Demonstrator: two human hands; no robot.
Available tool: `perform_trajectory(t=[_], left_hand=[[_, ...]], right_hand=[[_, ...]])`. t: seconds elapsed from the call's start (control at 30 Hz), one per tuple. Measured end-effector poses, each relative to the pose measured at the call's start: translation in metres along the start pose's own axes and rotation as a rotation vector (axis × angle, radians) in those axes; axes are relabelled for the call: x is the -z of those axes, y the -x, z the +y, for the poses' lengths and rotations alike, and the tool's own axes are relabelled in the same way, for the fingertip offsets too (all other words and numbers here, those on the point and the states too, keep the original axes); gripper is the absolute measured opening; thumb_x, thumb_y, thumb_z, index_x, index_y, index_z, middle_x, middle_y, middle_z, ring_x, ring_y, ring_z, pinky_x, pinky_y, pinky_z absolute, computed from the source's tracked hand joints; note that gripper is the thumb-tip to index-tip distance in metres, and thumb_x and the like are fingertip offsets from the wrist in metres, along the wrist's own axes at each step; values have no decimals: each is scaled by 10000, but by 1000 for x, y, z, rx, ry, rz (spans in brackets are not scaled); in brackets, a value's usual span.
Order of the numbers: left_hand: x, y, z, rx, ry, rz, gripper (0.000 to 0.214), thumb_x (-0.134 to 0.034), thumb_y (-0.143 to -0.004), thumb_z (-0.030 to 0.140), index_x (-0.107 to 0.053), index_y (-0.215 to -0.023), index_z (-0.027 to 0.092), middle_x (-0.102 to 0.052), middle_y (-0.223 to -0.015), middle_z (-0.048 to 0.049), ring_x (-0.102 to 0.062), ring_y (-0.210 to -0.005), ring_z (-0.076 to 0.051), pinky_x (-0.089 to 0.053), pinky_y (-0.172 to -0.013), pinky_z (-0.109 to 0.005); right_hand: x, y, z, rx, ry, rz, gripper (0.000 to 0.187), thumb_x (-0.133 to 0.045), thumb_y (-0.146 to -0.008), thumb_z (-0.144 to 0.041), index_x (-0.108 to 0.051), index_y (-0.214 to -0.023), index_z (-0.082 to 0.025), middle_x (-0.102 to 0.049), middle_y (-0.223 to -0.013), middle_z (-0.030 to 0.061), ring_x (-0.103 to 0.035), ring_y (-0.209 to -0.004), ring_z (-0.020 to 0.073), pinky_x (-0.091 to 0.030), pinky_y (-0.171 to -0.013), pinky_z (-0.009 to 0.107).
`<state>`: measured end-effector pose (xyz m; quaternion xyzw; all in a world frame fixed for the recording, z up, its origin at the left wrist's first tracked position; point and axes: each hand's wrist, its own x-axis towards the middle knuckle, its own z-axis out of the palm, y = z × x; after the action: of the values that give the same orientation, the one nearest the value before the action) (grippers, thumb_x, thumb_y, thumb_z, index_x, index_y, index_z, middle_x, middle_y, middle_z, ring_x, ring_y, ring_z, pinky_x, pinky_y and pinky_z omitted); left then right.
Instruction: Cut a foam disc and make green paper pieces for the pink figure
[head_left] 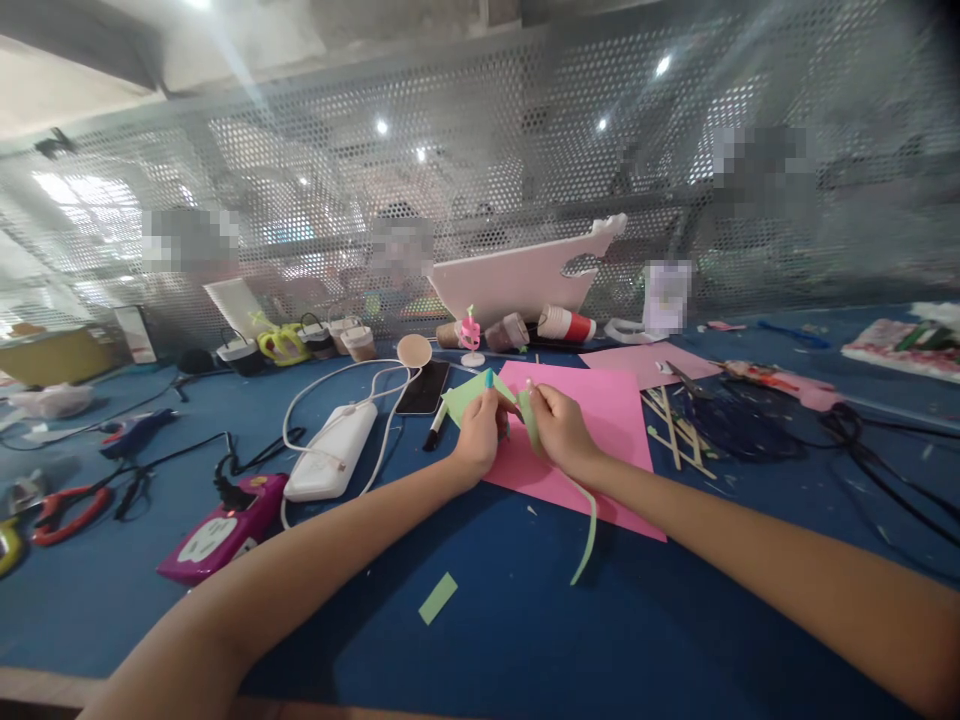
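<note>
My left hand (pixel 478 437) is closed on a light green paper sheet (pixel 466 396), held just above a pink paper sheet (pixel 592 420) on the blue table. My right hand (pixel 561 430) pinches the green paper's other end. From it a long thin green strip (pixel 589 530) hangs down and curls over the pink sheet's near edge. A turquoise tip, perhaps of scissors, pokes up between my left fingers; I cannot make out the tool. A small green offcut (pixel 438 598) lies on the table nearer to me.
A white power bank (pixel 331 463) with cable, a phone (pixel 423 387) and a marker (pixel 436 424) lie left of the paper. Red pliers (pixel 61 508), a purple device (pixel 225 528), wooden sticks (pixel 675 430), black cables (pixel 862 440), cups (pixel 566 324) and a mesh screen (pixel 525 160) surround the work area.
</note>
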<state>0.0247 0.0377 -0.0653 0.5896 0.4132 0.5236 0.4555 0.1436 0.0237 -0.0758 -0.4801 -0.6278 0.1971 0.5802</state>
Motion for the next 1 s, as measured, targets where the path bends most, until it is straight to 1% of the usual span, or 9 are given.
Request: perform_trajectory(t=[0.1, 0.2, 0.33, 0.47, 0.6, 0.7, 0.77, 0.87, 1.0], left_hand=[[-1, 0, 1, 42, 12, -28, 450, -344, -912, 491, -495, -613, 191, -338, -460, 40, -289, -375, -83, -267, -383, -258], [-2, 0, -1, 66, 16, -53, 416, -371, -903, 506, -432, -622, 205, -297, -468, 58, -268, -376, -79, -251, -387, -256], [-1, 0, -4, -53, -49, -111, 418, -450, -860, 543, -378, -618, 210, -302, -483, 67, -293, -407, -79, -267, -414, -252], [2, 2, -5, -151, -190, -95, 409, -463, -853, 533, -390, -621, 204, -368, -488, 63, -375, -448, -90, -302, -453, -244], [3, 1, -6, -192, -237, -96, 381, -430, -878, 488, -416, -627, 201, -398, -488, 56, -407, -476, -102, -313, -476, -248], [6, -1, -8, -213, -255, -123, 377, -431, -876, 476, -417, -621, 200, -392, -487, 53, -390, -475, -104, -302, -473, -255], [9, -4, -9, -217, -267, -172, 391, -438, -868, 497, -429, -622, 194, -400, -495, 50, -383, -478, -103, -297, -470, -256], [15, -8, -9, -200, -251, -260, 423, -467, -839, 549, -457, -632, 180, -422, -518, 47, -378, -487, -95, -293, -472, -249], [16, -11, -9, -132, -132, -296, 467, -510, -779, 615, -476, -647, 168, -404, -513, 56, -349, -471, -81, -276, -464, -237]], right_hand=[[0, -1, 1, -27, -57, -4, 493, -365, -875, -630, -297, -581, -240, -357, -507, -33, -354, -515, 141, -299, -517, 285], [1, 0, -2, 9, -81, -41, 475, -374, -885, -605, -307, -589, -239, -359, -524, -33, -370, -527, 142, -312, -536, 285], [2, 3, -8, 63, -59, -66, 445, -351, -904, -572, -329, -609, -239, -380, -529, -28, -385, -517, 146, -303, -530, 290], [2, 4, -9, 67, -51, -80, 444, -359, -898, -568, -325, -602, -239, -394, -525, -23, -389, -515, 148, -298, -520, 291], [2, 4, -6, 17, -189, -116, 414, -413, -884, -534, -371, -605, -231, -423, -546, -20, -401, -528, 142, -326, -523, 287], [2, 2, -3, -79, -402, -198, 347, -465, -860, -494, -425, -650, -221, -452, -565, -26, -430, -510, 132, -355, -495, 274], [3, -1, -1, -160, -478, -246, 309, -500, -837, -469, -436, -665, -220, -447, -534, -40, -424, -459, 120, -342, -444, 260], [4, -3, 0, -244, -484, -313, 294, -529, -822, -448, -438, -659, -221, -404, -444, -68, -346, -359, 94, -268, -364, 235], [4, -3, 1, -208, -448, -315, 339, -539, -825, -506, -442, -667, -222, -388, -423, -80, -321, -336, 82, -247, -346, 224]])
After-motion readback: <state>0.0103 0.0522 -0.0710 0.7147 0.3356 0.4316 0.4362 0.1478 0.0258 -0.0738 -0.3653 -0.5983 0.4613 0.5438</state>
